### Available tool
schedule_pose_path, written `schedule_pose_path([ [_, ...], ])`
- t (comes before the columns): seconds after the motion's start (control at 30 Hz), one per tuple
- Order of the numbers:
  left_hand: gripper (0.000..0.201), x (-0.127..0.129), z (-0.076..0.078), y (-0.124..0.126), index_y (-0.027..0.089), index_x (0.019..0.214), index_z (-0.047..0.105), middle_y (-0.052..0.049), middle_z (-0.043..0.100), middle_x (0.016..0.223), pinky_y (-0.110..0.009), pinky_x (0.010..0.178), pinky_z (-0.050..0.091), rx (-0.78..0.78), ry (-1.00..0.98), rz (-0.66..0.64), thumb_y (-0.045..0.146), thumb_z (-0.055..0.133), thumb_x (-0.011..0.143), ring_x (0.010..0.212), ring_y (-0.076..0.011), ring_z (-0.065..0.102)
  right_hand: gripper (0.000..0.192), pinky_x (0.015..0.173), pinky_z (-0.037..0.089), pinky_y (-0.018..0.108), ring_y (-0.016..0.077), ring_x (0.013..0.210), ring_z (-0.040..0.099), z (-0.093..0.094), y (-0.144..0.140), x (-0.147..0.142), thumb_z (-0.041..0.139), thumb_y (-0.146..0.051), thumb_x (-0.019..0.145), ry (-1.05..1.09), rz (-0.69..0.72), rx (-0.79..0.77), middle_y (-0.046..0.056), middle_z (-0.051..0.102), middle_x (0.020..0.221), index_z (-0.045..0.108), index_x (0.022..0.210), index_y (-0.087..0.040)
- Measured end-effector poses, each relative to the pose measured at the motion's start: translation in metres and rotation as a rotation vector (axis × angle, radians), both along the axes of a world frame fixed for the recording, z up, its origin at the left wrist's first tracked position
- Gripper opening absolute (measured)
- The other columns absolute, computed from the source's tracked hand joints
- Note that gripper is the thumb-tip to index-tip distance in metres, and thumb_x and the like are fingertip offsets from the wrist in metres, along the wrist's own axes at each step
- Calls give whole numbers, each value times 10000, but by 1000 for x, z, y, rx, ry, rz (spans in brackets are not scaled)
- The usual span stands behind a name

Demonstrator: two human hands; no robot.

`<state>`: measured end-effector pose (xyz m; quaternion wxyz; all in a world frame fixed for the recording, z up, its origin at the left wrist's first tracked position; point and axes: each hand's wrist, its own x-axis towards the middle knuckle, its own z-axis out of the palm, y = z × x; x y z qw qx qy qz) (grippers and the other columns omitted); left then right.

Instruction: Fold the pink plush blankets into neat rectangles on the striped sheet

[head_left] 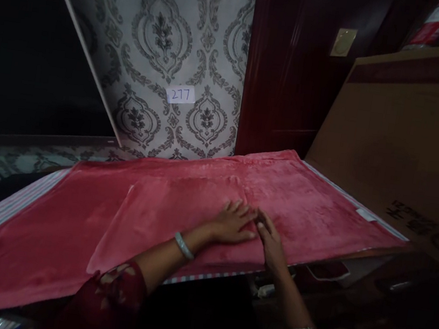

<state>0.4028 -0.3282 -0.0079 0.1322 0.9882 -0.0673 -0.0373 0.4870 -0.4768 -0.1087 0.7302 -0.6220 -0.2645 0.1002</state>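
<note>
Smoothing the folded red plush blanket [205, 206] flat on the table.
I'm pressing left hand [232, 225] and right hand [271, 242] side by side near its front edge, fingers open and flat, gripping nothing; next I'd judge another fold needs an edge grip.

We see patterned wallpaper [159, 41] behind, bearing a white label [180, 95] marked 277. A dark red wooden door [290, 71] stands beside it, with a brass plate [343, 42]. A large cardboard sheet [407, 136] leans at right, printed near its lower edge.
</note>
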Motion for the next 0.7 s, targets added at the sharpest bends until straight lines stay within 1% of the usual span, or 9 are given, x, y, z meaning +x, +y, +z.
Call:
schedule_pose_path([
  [0.1, 881, -38, -2, -29, 147, 1605, 268, -205, 136, 1687, -638, 1235, 78, -84, 37, -162, 625, 536, 915, 1564, -389, 62, 737, 1176, 388, 509, 283, 1395, 498, -1, -3, 2, 507, -656, 905, 26, 6, 23, 138, 524, 1510, 484, 1506, -231],
  [0.17, 855, -65, 4, -44, 146, 1586, 324, -194, 139, 1691, -641, 1234, 65, -185, 80, -272, 624, 550, 913, 1561, -394, 74, 748, 1172, 392, 518, 290, 1383, 512, -1, -5, 2, 503, -678, 897, 43, 18, 33, 142, 535, 1499, 493, 1500, -236],
  [0.3, 619, -112, 31, -47, 181, 1543, 423, -117, 455, 1580, -446, 1232, 290, -540, 140, -483, 493, 453, 1009, 1473, -264, 401, 726, 1165, 406, 508, 297, 1359, 536, 3, -9, -2, 591, -698, 852, 108, 27, 42, 130, 590, 1447, 581, 1422, -250],
  [0.37, 549, -128, 43, -28, 206, 1523, 458, -93, 546, 1510, -376, 1182, 387, -583, 5, -349, 428, 440, 1022, 1397, -225, 505, 694, 1172, 398, 495, 295, 1361, 532, 7, -11, -5, 635, -701, 827, 112, 17, 35, 108, 613, 1425, 631, 1364, -262],
  [0.43, 515, -145, 46, 4, 220, 1503, 488, -100, 526, 1527, -408, 1207, 362, -441, -197, -13, 400, 412, 1026, 1422, -238, 474, 676, 1179, 387, 492, 298, 1363, 527, 11, -13, -8, 680, -703, 793, 72, 10, -4, 87, 628, 1411, 669, 1313, -271],
  [0.5, 557, -162, 38, 40, 189, 1534, 441, -135, 427, 1593, -493, 1255, 262, -205, -310, 369, 399, 407, 1019, 1495, -280, 363, 673, 1168, 397, 494, 303, 1358, 528, 14, -14, -11, 708, -694, 774, 22, 21, -51, 75, 637, 1400, 678, 1300, -275],
  [0.57, 622, -179, 20, 69, 176, 1555, 404, -155, 342, 1632, -591, 1259, 176, 6, -276, 648, 433, 469, 992, 1538, -335, 251, 669, 1145, 423, 490, 304, 1351, 532, 16, -16, -11, 716, -673, 778, -1, 54, -78, 69, 637, 1400, 668, 1316, -276],
  [0.63, 637, -194, -1, 85, 208, 1555, 406, -134, 308, 1649, -633, 1250, 143, 117, -208, 759, 466, 496, 980, 1552, -350, 198, 659, 1131, 437, 486, 303, 1340, 541, 17, -17, -11, 730, -649, 775, 8, 77, -90, 66, 638, 1399, 666, 1316, -279],
  [0.7, 609, -203, -18, 89, 239, 1555, 408, -102, 299, 1658, -622, 1253, 143, 148, -198, 759, 476, 460, 996, 1556, -329, 194, 644, 1128, 439, 487, 303, 1327, 552, 16, -18, -9, 753, -623, 758, 20, 79, -100, 63, 643, 1392, 675, 1298, -280],
])
